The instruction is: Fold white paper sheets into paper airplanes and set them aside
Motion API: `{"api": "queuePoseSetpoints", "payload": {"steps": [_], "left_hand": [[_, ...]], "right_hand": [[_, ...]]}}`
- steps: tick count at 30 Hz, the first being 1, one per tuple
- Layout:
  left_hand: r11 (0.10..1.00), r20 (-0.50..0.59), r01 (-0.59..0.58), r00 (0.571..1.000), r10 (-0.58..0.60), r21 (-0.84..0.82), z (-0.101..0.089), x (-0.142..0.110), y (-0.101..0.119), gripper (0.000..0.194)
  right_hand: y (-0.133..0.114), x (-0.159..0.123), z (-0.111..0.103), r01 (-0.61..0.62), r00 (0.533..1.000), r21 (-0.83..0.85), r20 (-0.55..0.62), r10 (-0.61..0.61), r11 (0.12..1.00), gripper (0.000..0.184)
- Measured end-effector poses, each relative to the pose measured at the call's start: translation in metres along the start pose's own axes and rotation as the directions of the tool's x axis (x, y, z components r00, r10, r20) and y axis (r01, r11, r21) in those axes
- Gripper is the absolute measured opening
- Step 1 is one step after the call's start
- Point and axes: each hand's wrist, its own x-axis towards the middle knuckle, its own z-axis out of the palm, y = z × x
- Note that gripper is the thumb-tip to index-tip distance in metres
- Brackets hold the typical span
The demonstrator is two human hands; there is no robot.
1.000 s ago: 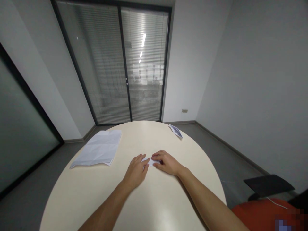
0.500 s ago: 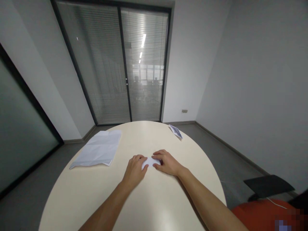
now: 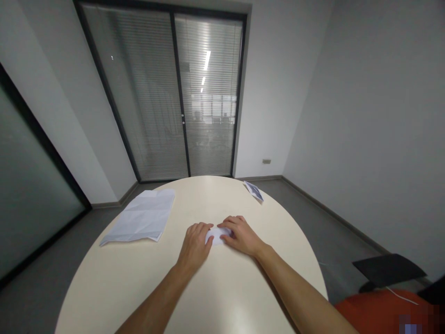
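Tabletop (image 3: 208, 195) underneath, hands (image 3: 194, 244) (image 3: 241, 236) curl around seemingly folded paper (image 3: 217, 235).

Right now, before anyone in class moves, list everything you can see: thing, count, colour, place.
small paper: 1, white, mid-table between the hands
large paper: sheet count unclear, white, table's left side
printed paper: 1, white with dark print, far right table edge
round table: 1, cream, centre
blinds: 2 sections, grey, behind dark-framed glass ahead
frosted panel: 1, grey-green, far left
wall plate: 1, beige-grey, low on the far wall
walls: several, pale grey, around
floor: 1, grey, around the table
chair: 1, red and black, lower right, partly blurred
left hand: 1, bare, at the small paper's left end
right hand: 1, bare, at its right end
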Motion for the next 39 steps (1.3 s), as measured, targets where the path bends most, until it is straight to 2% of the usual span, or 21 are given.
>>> {"api": "queuePoseSetpoints", "payload": {"steps": [4, 8, 16, 26, 29, 32, 34, 39], "left_hand": [[0.999, -0.025, -0.041, 0.999, 0.041, 0.009, -0.002, 0.002, 0.001, 0.019], [0.998, 0.0, -0.035, 0.999, 0.035, 0.059, -0.007, 0.003, 0.005, 0.012], [0.989, 0.093, -0.022, 0.996, 0.008, 0.144, -0.01, 0.005, 0.009, 0.012], [0.989, 0.047, -0.026, 0.999, 0.019, 0.143, -0.006, 0.004, 0.005, 0.014], [0.99, -0.056, -0.018, 0.998, 0.026, 0.137, -0.006, 0.004, 0.004, 0.02], [0.991, -0.139, -0.023, 0.989, 0.042, 0.133, -0.004, 0.004, 0.003, 0.044], [0.993, -0.126, -0.033, 0.991, 0.047, 0.111, -0.002, 0.001, 0.002, 0.05], [0.998, -0.016, 0.001, 1.0, 0.0, 0.058, 0.012, -0.008, -0.007, 0.049]], "right_hand": [[-0.002, 0.001, 0.0, 0.032, 0.999, -0.003, -0.031, -0.032, 0.999, 0.021], [-0.003, 0.002, 0.0, 0.03, 0.999, -0.017, -0.037, -0.031, 0.999, 0.012], [-0.002, 0.003, 0.004, 0.03, 0.999, -0.095, 0.029, -0.027, 0.995, 0.015], [-0.001, 0.002, 0.0, 0.034, 0.999, -0.126, 0.028, -0.03, 0.991, 0.018], [0.005, 0.001, -0.002, -0.02, 1.0, -0.117, 0.012, 0.021, 0.993, 0.021], [0.014, 0.001, -0.005, -0.14, 0.99, -0.118, -0.035, 0.137, 0.983, 0.024], [0.02, 0.003, -0.007, -0.241, 0.969, -0.125, -0.075, 0.233, 0.962, 0.027], [0.026, 0.009, -0.01, -0.414, 0.906, -0.121, -0.152, 0.395, 0.902, 0.035]]}}
